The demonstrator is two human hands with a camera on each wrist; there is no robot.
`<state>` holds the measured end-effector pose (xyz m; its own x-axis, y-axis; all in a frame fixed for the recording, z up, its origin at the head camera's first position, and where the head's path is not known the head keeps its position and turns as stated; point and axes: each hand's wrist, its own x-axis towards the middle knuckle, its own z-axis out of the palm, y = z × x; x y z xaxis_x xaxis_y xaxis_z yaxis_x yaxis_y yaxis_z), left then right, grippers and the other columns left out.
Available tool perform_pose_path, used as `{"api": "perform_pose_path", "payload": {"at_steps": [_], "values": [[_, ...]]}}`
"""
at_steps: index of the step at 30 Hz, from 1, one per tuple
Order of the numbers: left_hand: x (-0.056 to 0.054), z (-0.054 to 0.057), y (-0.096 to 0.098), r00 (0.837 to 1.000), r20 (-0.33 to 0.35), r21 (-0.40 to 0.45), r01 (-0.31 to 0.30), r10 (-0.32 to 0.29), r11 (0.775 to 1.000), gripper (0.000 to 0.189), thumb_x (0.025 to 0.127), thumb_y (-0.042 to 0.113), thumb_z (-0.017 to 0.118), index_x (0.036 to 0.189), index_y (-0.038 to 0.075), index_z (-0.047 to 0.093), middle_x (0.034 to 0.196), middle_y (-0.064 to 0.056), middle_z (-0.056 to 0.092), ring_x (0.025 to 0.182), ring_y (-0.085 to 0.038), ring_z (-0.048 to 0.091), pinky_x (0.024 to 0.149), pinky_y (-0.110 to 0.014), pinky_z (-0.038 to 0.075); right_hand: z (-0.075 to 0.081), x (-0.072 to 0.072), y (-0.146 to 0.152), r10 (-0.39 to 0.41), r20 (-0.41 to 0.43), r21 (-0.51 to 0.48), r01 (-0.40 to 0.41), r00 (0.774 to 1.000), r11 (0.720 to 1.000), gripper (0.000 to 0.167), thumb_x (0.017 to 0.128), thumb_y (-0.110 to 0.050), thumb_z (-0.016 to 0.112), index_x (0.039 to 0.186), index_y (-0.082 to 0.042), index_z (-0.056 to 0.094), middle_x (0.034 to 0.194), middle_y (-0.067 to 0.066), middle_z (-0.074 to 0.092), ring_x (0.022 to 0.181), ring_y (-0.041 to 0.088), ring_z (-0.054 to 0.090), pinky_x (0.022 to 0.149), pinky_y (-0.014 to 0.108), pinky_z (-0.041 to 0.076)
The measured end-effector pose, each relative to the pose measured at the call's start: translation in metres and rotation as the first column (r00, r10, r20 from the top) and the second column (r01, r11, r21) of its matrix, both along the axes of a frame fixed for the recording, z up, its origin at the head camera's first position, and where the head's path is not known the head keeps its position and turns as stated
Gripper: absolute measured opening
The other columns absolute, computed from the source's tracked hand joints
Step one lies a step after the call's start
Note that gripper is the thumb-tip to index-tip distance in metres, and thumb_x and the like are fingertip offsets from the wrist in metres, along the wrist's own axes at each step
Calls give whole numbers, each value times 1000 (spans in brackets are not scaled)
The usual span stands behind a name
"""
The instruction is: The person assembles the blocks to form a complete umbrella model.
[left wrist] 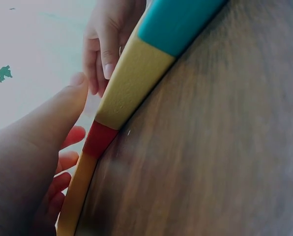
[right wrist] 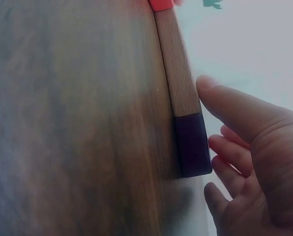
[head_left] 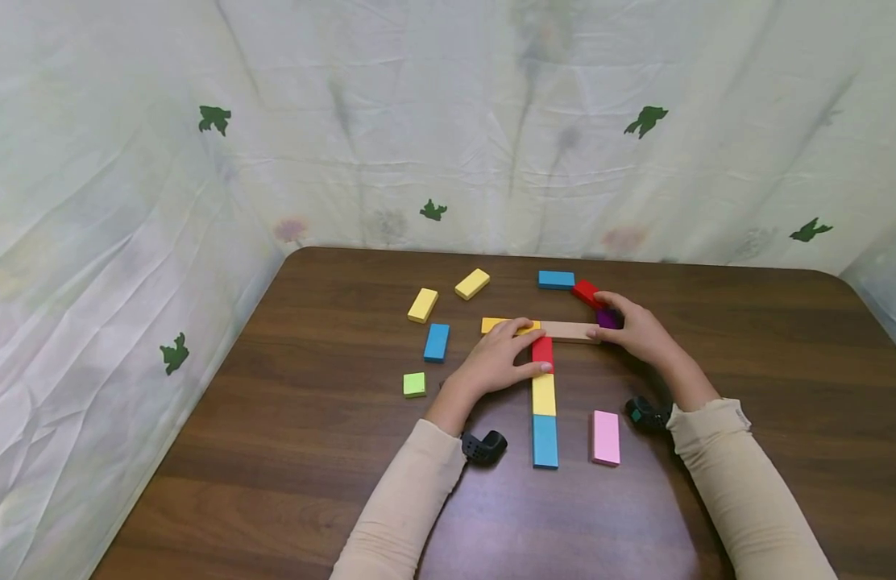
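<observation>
Bare-wood block [head_left: 567, 332] lies on the desk [head_left: 274, 451] in the head view, its right end beside the purple block [head_left: 609, 320]. A sideways nudge from the right hand [head_left: 645, 334] could knock both askew; pressure from the left hand [head_left: 495, 362], its relaxed fingers over the orange-yellow block [head_left: 493, 325] and thumb at the lower red block [head_left: 542, 353], might open the joints. From the left wrist, those fingers look loosely bent, gripping nothing; contact is unclear. From the right wrist, thumb and fingers stand parted beside both blocks, no pinch visible.

Perhaps makeshift studio: printed cloth backdrop [head_left: 433, 121] around wood-grained table [head_left: 274, 451].
</observation>
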<state>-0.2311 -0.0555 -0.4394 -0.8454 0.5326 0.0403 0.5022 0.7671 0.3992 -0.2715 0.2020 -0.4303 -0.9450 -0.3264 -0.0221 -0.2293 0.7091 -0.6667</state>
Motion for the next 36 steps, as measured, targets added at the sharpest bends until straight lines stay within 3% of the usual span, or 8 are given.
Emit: {"api": "perform_pose_path", "payload": {"at_steps": [5,9,18,29,36], "values": [[-1,2,0,1000,-17,-30,-11,10,999,67,82,62,43,138,25,38,137,1,35,125,-19,28,99,-37,29,1,0,-1,5,3,2,-5,1000,1000,75,80,-40,65,137,-5,33,136,22,33,118,39,33,94,56,29],[-2,4,1,999,-29,-27,-20,19,999,67,85,57,47,139,19,36,137,-1,36,125,-19,29,100,-34,28,1,-1,-1,8,8,-1,-8,1000,1000,75,80,-41,65,137,-5,33,136,22,32,118,38,33,94,55,28],[-4,14,-6,996,-66,108,-50,57,993,60,88,44,52,136,10,39,135,-4,38,125,-19,31,101,-31,28,1,-1,0,7,9,2,-7,1000,1000,74,80,-38,66,137,-5,33,137,23,31,117,39,33,94,56,29],[-3,31,-43,989,-127,137,-55,73,989,59,88,41,54,134,7,40,134,-6,41,124,-22,34,101,-34,28,3,-1,1,17,15,1,-17,1000,1000,76,80,-41,64,138,-5,31,137,23,31,118,39,32,95,55,28],[1,36,-72,993,-69,136,-91,101,987,63,85,42,58,135,8,40,135,-7,40,125,-22,33,102,-35,26,3,0,1,19,18,1,-19,1000,1000,76,80,-40,64,138,-5,31,137,23,31,118,39,32,95,56,28]]}}
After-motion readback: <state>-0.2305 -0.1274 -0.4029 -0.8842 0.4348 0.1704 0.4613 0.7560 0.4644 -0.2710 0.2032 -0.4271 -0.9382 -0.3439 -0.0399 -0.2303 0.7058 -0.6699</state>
